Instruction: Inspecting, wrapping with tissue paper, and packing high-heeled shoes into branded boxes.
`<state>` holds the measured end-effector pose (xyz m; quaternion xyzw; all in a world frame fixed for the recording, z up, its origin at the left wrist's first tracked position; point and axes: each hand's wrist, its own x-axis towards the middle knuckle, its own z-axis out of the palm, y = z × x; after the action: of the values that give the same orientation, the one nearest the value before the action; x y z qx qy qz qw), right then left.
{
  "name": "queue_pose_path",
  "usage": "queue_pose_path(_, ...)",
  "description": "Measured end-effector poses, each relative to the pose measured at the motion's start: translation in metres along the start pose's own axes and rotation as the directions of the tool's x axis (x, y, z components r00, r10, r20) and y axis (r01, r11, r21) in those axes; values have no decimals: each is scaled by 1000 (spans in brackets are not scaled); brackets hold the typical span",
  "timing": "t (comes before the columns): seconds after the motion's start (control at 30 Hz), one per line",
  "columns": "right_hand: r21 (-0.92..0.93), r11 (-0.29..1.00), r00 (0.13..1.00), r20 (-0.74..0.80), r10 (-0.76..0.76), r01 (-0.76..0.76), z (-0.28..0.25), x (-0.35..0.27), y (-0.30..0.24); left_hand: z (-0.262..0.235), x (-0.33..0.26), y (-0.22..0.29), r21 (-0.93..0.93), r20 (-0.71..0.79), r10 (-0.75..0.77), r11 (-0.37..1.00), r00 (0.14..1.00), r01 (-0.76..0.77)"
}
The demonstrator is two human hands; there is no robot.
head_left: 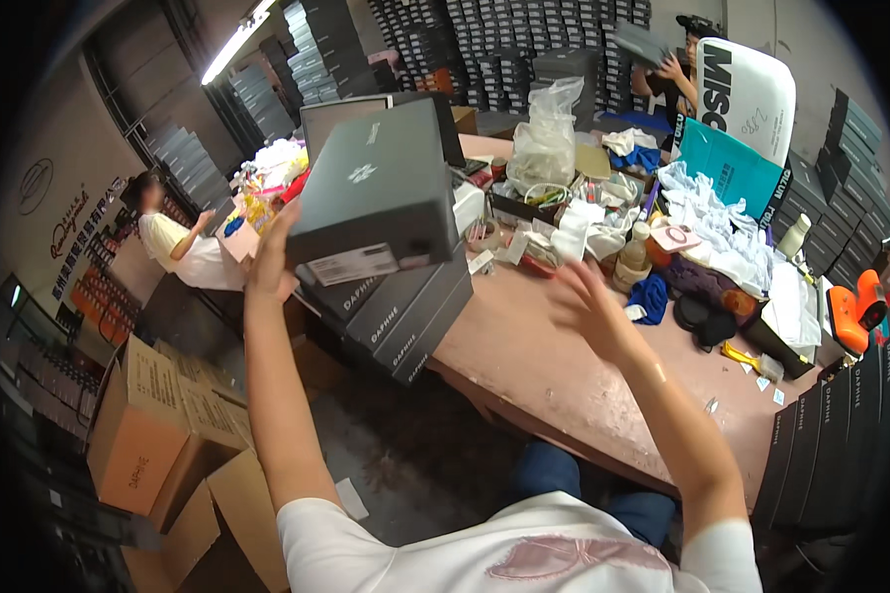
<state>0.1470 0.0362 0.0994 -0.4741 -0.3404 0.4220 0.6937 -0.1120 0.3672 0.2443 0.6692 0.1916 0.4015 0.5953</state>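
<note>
My left hand (270, 265) grips the left side of a dark grey shoebox (371, 163) with a white label on its near end. The box is tilted and raised at about the level of a stack of similar shoeboxes (405, 326) on the table's left end; whether it touches the stack I cannot tell. Over the middle of the table, my right hand (595, 308) is apart from the box, fingers spread and slightly blurred, holding nothing. Close to it are a small bottle (631, 259) and a crumpled blue cloth (648, 298).
White tissue paper (717, 212), an orange tape dispenser (853, 311) and a yellow-handled brush (752, 361) lie on the pinkish table (524, 371). More shoeboxes (831, 435) stand at the right. Cardboard cartons (153, 435) sit lower left. One person (173, 232) sits left; another (674, 79) lifts a box behind.
</note>
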Motion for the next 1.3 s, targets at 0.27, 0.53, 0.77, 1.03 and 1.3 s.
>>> queue_pose_path(0.27,248,968,997,63,34,-48,50,50,-23,111,-102,-14,-32,49,144,989,988,-143)
queue_pose_path(0.53,42,990,823,-551,136,-136,-43,-253,88,242,-286,-190,-355,405,-443,730,800,584)
queue_pose_path(0.77,270,839,540,-663,518,-473,-99,-325,104,325,-277,-242,-285,604,-679,305,417,909)
queue_pose_path(1.03,333,928,698,-705,129,165,-50,-263,29,295,-252,-220,-404,413,-486,661,770,633)
queue_pose_path(1.3,-872,131,841,-490,-230,-472,-39,-233,49,234,-173,-197,699,583,-283,653,762,-292)
